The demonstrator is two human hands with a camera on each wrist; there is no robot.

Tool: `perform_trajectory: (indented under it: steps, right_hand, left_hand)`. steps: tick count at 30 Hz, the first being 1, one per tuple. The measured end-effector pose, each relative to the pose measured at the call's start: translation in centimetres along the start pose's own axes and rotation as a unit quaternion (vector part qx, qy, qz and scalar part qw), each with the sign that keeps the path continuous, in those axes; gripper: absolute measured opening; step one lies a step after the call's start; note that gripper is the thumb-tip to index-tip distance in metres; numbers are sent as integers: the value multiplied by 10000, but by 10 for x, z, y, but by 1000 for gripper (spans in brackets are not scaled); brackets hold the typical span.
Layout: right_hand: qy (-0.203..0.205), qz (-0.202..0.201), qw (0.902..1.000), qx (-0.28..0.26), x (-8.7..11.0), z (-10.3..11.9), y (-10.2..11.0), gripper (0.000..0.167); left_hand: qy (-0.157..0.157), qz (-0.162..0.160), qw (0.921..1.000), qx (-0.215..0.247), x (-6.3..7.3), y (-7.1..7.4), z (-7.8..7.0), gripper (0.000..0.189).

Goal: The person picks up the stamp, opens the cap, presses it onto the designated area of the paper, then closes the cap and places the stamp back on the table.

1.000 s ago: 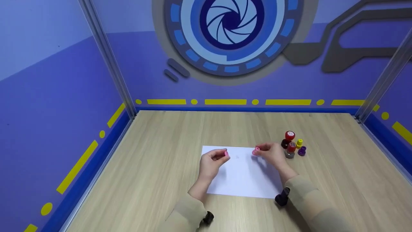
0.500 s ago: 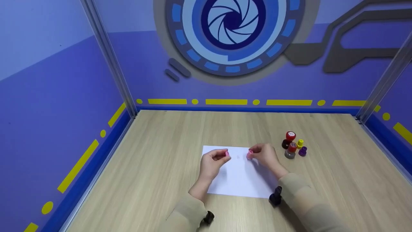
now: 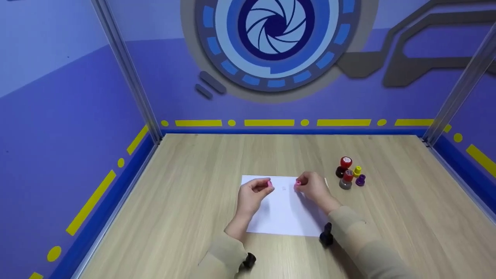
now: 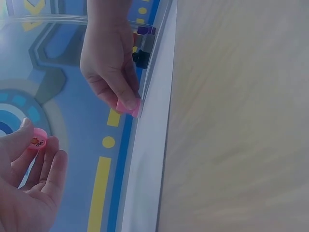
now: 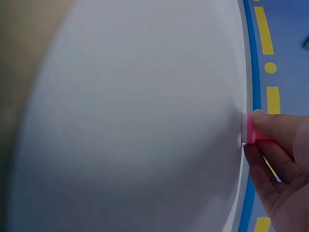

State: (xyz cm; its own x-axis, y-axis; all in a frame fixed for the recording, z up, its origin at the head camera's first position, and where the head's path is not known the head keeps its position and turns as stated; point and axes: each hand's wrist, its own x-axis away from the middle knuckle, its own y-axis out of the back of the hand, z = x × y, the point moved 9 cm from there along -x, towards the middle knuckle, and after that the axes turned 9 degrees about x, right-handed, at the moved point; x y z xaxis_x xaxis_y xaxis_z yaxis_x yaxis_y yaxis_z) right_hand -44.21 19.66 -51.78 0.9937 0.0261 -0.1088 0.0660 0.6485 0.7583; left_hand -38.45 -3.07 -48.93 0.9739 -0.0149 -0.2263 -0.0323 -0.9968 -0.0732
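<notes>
My left hand [image 3: 250, 197] pinches a small round pink cap [image 4: 38, 139] between thumb and fingers, held up over the left part of the white paper [image 3: 286, 213]. A tiny printed picture shows on the cap's face in the left wrist view. With thumb and fingertips, my right hand [image 3: 314, 188] grips a pink stamp [image 5: 251, 128], its pale flat end right at the paper's surface in the right wrist view. A faint small mark [image 3: 284, 188] is on the paper between the two hands.
Right of the paper stand two red-topped stamps [image 3: 346, 162], one with a dark base and one with a grey base. Beside them are a small yellow stamp [image 3: 357, 171] and a purple stamp [image 3: 360, 179]. Blue-purple walls [image 3: 151, 85] enclose the wooden table [image 3: 193, 162].
My right hand has carried the pink stamp leftward over the paper and down to its surface, closer to the left hand. The left hand with the cap has barely moved.
</notes>
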Motion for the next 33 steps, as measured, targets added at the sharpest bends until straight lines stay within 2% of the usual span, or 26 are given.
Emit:
perform_trajectory:
  steps: [8,20,28,33]
  right_hand:
    - [-118,63,9998,-151,1,-6,-1,14]
    - [-283,231,9992,-131,-2,-4,-5,15]
    - [-154,90,9998,-79,-2,-5,-3,14]
    - [-230,177,9996,-39,-2,-5,-4,15]
  left_hand:
    - [152,12,9999,-52,-1,0,4,26]
    - [66,-48,9999,-81,-1,3,3,27]
    - [28,-19,9999,-117,-2,1,3,26]
    - [34,-32,9999,-91,-2,1,4,26]
